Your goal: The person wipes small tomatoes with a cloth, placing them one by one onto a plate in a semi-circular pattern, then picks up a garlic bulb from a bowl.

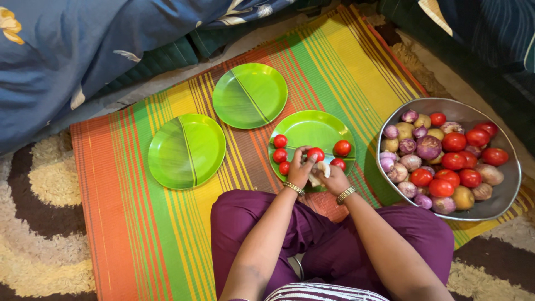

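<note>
My left hand [301,167] pinches a red tomato [315,154] over the near edge of a green plate [312,129]. My right hand [333,177] sits beside it, holding a crumpled white cloth [320,170] against the tomato. Several other red tomatoes lie on that plate, among them one at the left [280,141] and one at the right [341,147]. Both wrists wear gold bangles.
Two empty green plates [186,150] [249,95] lie on the striped mat [128,212]. A metal bowl [501,195] at the right holds tomatoes, purple onions and potatoes. Blue bedding [72,56] hangs at the back left. My purple-clad legs fill the foreground.
</note>
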